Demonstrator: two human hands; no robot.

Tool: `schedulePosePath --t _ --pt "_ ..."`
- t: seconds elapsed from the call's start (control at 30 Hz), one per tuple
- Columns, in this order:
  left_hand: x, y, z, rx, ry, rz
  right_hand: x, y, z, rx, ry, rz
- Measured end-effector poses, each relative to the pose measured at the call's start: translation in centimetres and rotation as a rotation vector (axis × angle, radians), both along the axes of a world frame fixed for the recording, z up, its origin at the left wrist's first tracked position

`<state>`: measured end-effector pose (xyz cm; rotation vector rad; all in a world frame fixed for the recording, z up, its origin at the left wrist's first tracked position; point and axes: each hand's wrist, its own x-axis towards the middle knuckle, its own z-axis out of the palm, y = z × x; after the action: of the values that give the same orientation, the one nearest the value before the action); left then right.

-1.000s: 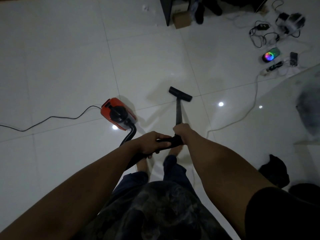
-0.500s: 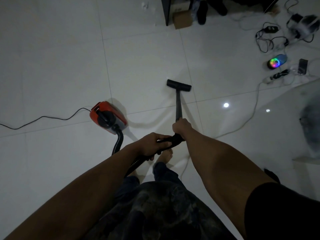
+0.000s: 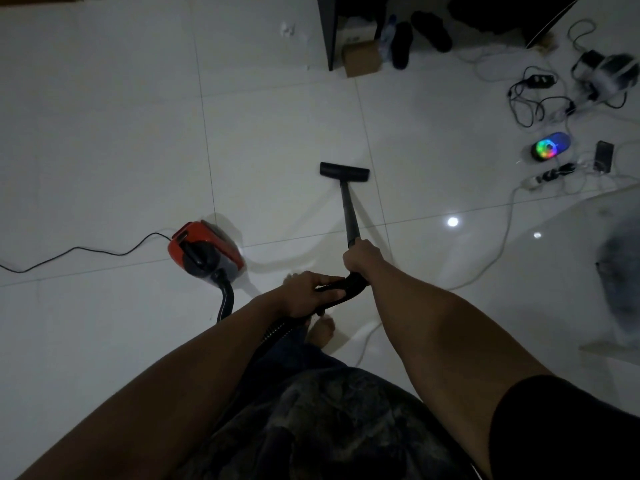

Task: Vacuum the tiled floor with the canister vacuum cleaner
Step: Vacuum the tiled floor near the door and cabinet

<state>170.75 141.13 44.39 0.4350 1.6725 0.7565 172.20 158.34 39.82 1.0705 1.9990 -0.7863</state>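
A red and black canister vacuum (image 3: 204, 252) sits on the white tiled floor (image 3: 104, 133) to my left. Its black hose (image 3: 225, 299) curves back under my left arm. My left hand (image 3: 308, 294) grips the hose handle. My right hand (image 3: 362, 254) grips the lower end of the black wand (image 3: 349, 216). The flat black floor nozzle (image 3: 344, 172) rests on the tiles straight ahead, beyond both hands.
The vacuum's black power cord (image 3: 79, 252) trails left. At the right lie tangled cables (image 3: 530, 98), a power strip (image 3: 550, 176), a glowing rainbow-lit device (image 3: 549, 147) and a white cable (image 3: 498, 251). A cardboard box (image 3: 362, 58), dark shoes (image 3: 401, 43) and furniture stand at the back. My bare foot (image 3: 320, 330) is below the hands.
The nozzle has been pushed forward, away from me, and my right hand has followed along. The canister has shifted left in view.
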Motion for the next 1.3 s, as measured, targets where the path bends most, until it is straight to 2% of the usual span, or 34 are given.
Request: schedulePosePath --t 0.1,0.4,0.83,1.3 --pt "-1.9 1.2 -0.1 0.017 0.038 -0.028 -1.8 1.2 -0.3 0.006 -0.004 0.006" --pt "-10.8 5.0 -0.3 -0.005 -0.015 0.058 -11.5 5.1 -0.7 0.013 0.005 0.096" --pt "-20.4 9.5 1.6 0.036 0.029 0.02 -21.2 9.5 -0.5 0.012 -0.034 0.057" --pt "-29.9 19.4 0.5 -0.076 -0.035 0.15 -32.5 19.3 -1.5 -0.053 -0.009 0.116"
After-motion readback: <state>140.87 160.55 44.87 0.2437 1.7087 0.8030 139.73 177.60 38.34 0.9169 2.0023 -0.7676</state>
